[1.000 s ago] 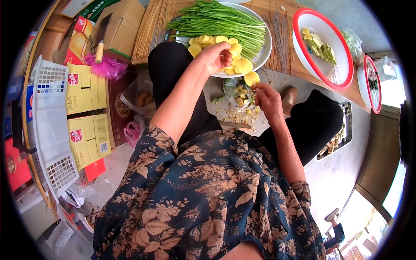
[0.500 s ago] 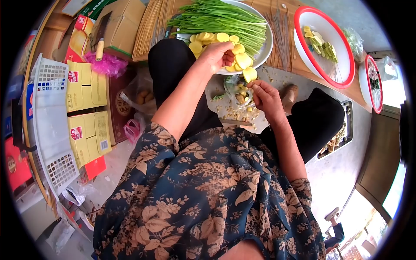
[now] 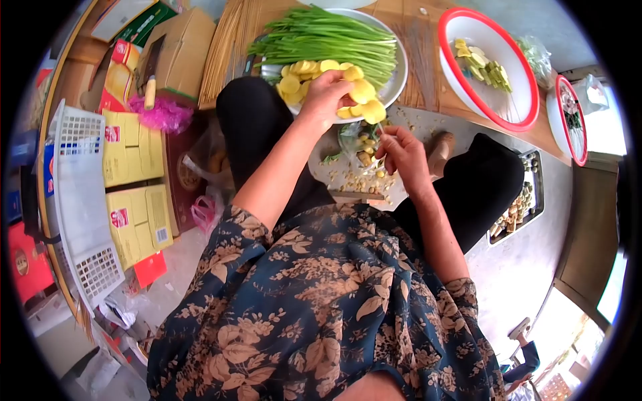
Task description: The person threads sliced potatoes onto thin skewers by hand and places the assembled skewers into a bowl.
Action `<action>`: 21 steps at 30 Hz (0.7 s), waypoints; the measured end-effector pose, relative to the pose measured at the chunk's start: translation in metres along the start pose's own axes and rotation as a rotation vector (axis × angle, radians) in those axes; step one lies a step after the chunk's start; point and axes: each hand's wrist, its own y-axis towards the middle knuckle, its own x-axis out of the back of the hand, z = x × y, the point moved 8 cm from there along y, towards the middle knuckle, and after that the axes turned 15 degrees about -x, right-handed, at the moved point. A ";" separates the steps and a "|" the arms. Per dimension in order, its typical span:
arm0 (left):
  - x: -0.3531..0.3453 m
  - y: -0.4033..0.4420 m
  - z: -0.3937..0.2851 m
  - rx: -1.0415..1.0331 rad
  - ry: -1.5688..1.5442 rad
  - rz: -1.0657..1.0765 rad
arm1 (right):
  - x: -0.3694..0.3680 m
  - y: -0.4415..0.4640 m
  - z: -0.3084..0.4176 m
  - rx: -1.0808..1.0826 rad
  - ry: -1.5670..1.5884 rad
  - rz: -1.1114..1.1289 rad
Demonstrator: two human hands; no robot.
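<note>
My left hand (image 3: pixel 324 97) is closed at the edge of yellow potato slices (image 3: pixel 362 91), which sit in a row along a thin skewer. The lower end of that skewer (image 3: pixel 380 128) is pinched in my right hand (image 3: pixel 404 152), just below the last slice. Under and behind my left hand, a large white plate (image 3: pixel 403 75) carries a heap of more potato slices (image 3: pixel 289 84) and a thick bundle of green garlic chives (image 3: pixel 328 39). My left fingertips are partly hidden by the slices.
Bare skewers (image 3: pixel 231 43) lie left of the plate, and darker skewers (image 3: pixel 421 67) lie right of it. A red-rimmed basin (image 3: pixel 531 110) holds cut pieces. Below is a plastic bag (image 3: pixel 349 137); a tray (image 3: pixel 535 208) stands right. A knife (image 3: pixel 150 92) rests by boxes.
The view has shifted slightly, so the table appears further left. My left hand has moved down along the slices, and both hands stay on the skewer with its potato slices.
</note>
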 end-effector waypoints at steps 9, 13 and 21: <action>0.001 -0.008 -0.023 0.010 -0.073 -0.067 | 0.057 -0.019 0.043 0.162 -0.014 -0.147; 0.006 -0.016 -0.016 -0.052 0.101 -0.067 | 0.126 -0.021 0.100 0.242 -0.075 -0.273; 0.005 -0.034 -0.011 -0.129 0.228 0.018 | 0.243 0.065 0.135 0.129 0.147 -0.412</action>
